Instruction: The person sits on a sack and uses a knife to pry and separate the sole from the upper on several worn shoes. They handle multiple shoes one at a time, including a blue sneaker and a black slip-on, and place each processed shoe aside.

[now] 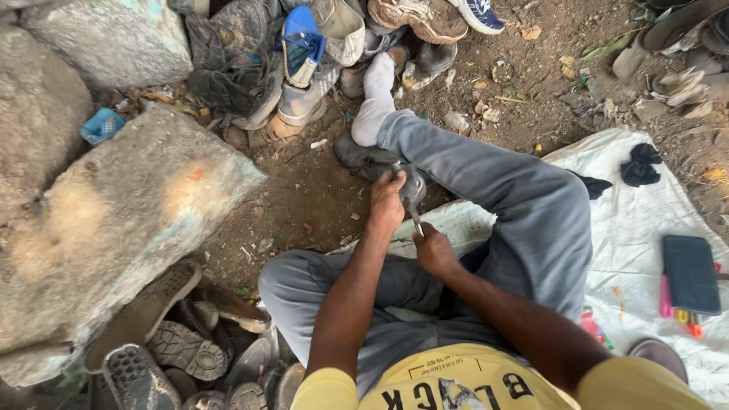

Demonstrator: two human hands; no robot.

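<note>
- Setting: outdoor ground of bare brown dirt (319,190), littered with dry leaves and small debris; no worktop present.
- Person seated on the ground, grey trousers, one leg stretched toward the top centre with a white sock (376,99).
- Left hand (387,205), frame centre: fingers closed around a dark shoe (368,159), pressing it against the dirt just beside the outstretched leg.
- Right hand (434,250), just below the left: closed on a thin metal tool (417,225) whose tip points up at the shoe; exact tool type cannot be told.
- Left half of the frame: large rough stone blocks (114,220), pale grey with faded paint patches.
- Top centre: heap of worn shoes (304,61), including a blue-and-white one.
- Lower left: pile of dark sandals and soles (182,349), treads up.
- Right side: white woven sheet (645,228) spread on the dirt, carrying a dark flat case (691,273), coloured markers at its edge and a black cloth (640,163).
</note>
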